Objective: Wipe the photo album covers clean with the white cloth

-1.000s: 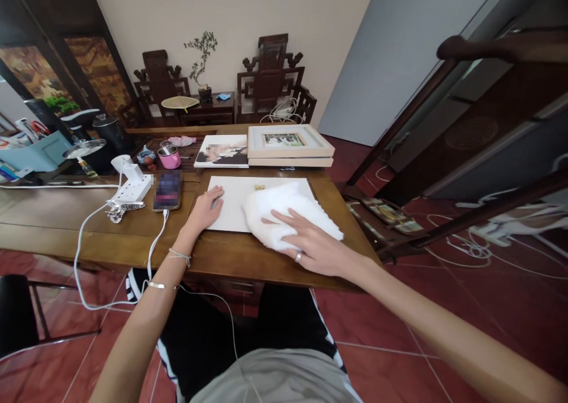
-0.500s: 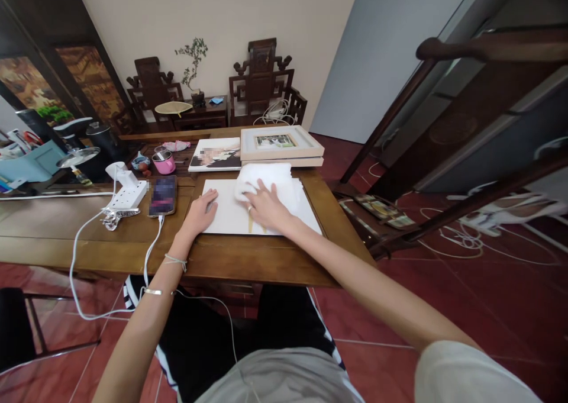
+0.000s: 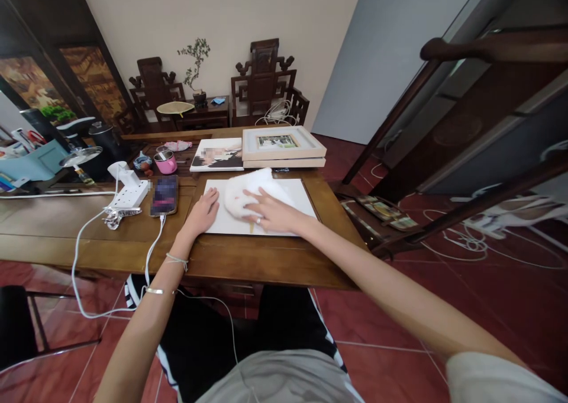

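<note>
My right hand (image 3: 268, 210) lies on a thick, fluffy white cloth (image 3: 239, 191), its fingers spread and pressing down on top. A ring is on one finger. Under the cloth is a flat white panel (image 3: 302, 196) with a dark near edge; a small yellowish mark shows beside the cloth. At the panel's left edge rests my left hand (image 3: 205, 210), fingers stretched out and holding it down from above. The cloth hides much of the panel's middle.
Behind the panel are a stack of pale picture frames (image 3: 284, 154) and a printed photo panel (image 3: 216, 155). To the left lie a phone (image 3: 164, 194) on a cable, a power strip (image 3: 128, 196) and a pink cup (image 3: 166, 163). A wooden chair (image 3: 399, 95) stands at the right.
My right hand and the cloth have slid left and towards me over the panel, baring its far right part. My left hand stays at the left edge.
</note>
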Motion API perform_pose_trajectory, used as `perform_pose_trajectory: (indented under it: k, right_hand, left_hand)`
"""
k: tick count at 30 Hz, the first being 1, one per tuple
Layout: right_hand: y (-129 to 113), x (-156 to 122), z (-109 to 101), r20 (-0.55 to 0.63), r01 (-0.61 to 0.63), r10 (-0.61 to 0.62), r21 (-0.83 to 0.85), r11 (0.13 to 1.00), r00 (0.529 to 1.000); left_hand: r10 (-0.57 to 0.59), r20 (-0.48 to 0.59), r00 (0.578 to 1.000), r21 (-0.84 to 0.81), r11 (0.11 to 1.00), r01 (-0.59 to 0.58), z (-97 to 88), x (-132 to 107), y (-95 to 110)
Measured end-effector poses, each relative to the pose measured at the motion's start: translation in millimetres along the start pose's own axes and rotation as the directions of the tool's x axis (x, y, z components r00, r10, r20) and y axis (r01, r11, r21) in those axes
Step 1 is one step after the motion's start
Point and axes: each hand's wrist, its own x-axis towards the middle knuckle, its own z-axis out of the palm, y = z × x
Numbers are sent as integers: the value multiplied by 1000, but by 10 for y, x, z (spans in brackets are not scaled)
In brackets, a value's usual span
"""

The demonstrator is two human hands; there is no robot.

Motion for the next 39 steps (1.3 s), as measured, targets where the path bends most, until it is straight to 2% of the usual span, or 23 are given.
perform_pose_trajectory:
  k: [2, 4, 6, 8, 10, 13, 16, 18, 20, 24, 26, 28, 31, 33, 36, 39]
  right_hand:
    - [146, 219, 21, -41, -98, 97, -9, 995, 994]
    - [170, 405, 69, -90, -219, 217, -17, 976, 972]
    - [65, 516, 129, -130, -335, 329, -24, 942, 935]
    - [-141, 523, 181, -141, -396, 389, -32, 918, 911]
    - [-399, 414, 210, -119, -382, 375, -44, 923, 919]
    - [-741, 90, 206, -59, -275, 272, -57, 960, 961]
    - [-855, -230, 165, -10, -95, 94, -46, 994, 996]
    - [-767, -324, 128, -6, 8, -8, -26, 1000, 1000]
    - [-578, -286, 93, -19, 16, -16, -14, 1000, 1000]
    - [-127, 84, 54, -60, -115, 113, -28, 993, 992]
    - [21, 313, 62, -88, -199, 196, -35, 979, 977]
    - [65, 503, 92, -116, -293, 286, -38, 955, 951]
    - [-77, 643, 160, -136, -374, 365, -39, 927, 921]
    - [-273, 618, 197, -116, -326, 319, -41, 945, 941]
    - [-599, 422, 198, -51, -130, 128, -32, 991, 990]
    - [-816, 125, 106, 6, 54, -54, -10, 998, 999]
  left_hand:
    - [-1, -5, 1000, 1, 1000, 1, 2, 2, -2]
    - [-3, -11, 1000, -2, 1000, 3, 6, 6, -6]
    - [-3, -15, 1000, -8, 1000, 3, 10, 10, -8]
    - [-1, -15, 1000, -16, 1000, 1, 11, 13, -8]
    - [0, -13, 1000, -23, 1000, -1, 8, 12, -7]
    - [5, -3, 1000, -37, 999, -6, -3, 6, -7]
    - [7, 4, 1000, -48, 999, -7, -7, 2, -16]
    - [2, 3, 1000, -52, 999, -2, 0, 2, -24]
    - [-6, -3, 1000, -53, 999, 6, 11, 6, -29]
    - [-23, -16, 1000, -62, 998, 22, 22, 11, -23]
    - [-30, -17, 999, -74, 997, 29, 20, 9, -11]
    - [-38, -26, 999, -96, 995, 35, 12, 5, 8]
    - [-58, -75, 996, -145, 988, 47, -15, 0, 44]
    - [-74, -117, 990, -181, 982, 52, -43, 4, 65]
    - [-121, -196, 973, -317, 947, 54, -85, 18, 85]
    - [-159, -252, 955, -410, 911, 43, -104, 15, 104]
